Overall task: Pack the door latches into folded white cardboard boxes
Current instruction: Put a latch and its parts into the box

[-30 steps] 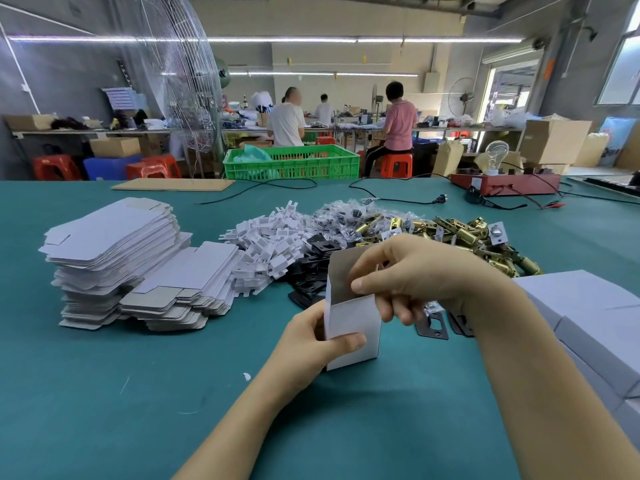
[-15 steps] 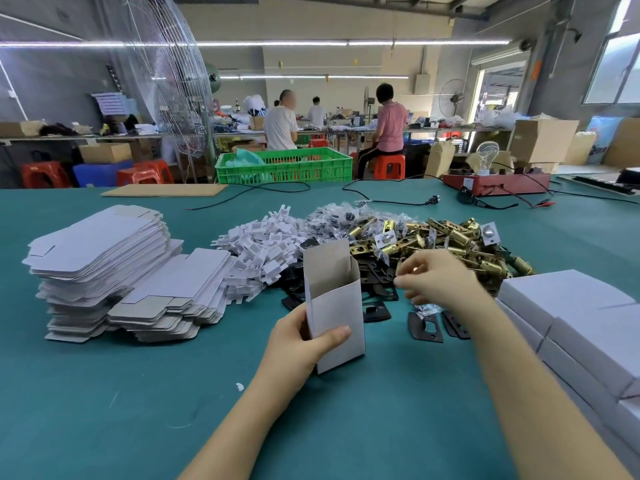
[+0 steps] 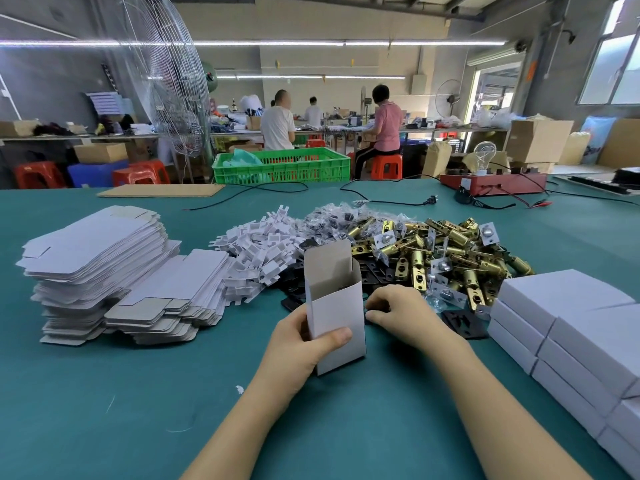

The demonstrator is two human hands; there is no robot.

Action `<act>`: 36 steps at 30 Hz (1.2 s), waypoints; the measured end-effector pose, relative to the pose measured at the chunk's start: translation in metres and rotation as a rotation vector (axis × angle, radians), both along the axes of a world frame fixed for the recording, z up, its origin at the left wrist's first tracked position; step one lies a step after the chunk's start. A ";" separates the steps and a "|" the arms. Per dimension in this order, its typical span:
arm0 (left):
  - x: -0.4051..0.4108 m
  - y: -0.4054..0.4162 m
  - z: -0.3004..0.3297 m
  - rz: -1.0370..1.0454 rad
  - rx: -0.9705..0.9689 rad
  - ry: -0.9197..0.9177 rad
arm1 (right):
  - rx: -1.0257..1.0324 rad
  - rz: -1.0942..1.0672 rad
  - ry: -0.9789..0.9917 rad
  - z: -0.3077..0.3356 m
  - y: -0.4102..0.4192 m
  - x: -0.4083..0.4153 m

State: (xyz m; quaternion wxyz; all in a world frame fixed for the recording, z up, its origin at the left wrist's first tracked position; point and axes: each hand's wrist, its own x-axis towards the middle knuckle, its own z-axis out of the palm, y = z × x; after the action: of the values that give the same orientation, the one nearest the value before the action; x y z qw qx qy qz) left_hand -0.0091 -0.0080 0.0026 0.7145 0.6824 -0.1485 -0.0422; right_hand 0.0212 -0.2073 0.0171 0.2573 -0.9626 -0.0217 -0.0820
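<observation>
Standing upright on the green surface (image 3: pixel 104 410), an open-topped white cardboard box (image 3: pixel 337 318) is held by the left hand (image 3: pixel 298 348), thumb across its front and fingers behind. Just right of it, the right hand (image 3: pixel 398 308) has its fingers curled down at the near edge of the black plates (image 3: pixel 464 322); whether this grip holds anything cannot be told. Brass door latches (image 3: pixel 433 258) lie heaped behind. Flat box blanks (image 3: pixel 97 258) are stacked at left, closed white boxes (image 3: pixel 571 327) at right.
</observation>
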 end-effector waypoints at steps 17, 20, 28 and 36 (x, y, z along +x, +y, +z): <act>-0.002 0.000 0.002 -0.018 -0.023 0.010 | 1.804 -0.058 0.371 0.029 -0.021 -0.011; -0.003 0.000 0.003 -0.012 -0.019 0.015 | 1.991 -0.103 0.361 0.029 -0.031 -0.012; -0.001 0.000 0.003 -0.026 -0.006 0.032 | 1.404 -0.250 0.291 0.053 -0.034 -0.024; -0.001 0.002 0.001 -0.069 0.006 0.017 | 0.652 0.249 -0.150 0.142 -0.009 -0.079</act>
State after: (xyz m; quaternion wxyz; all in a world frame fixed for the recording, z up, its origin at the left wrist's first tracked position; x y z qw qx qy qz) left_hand -0.0102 -0.0062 0.0041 0.7120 0.6784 -0.1656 -0.0731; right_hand -0.0575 -0.2160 0.1590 0.5566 -0.8112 -0.1302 -0.1233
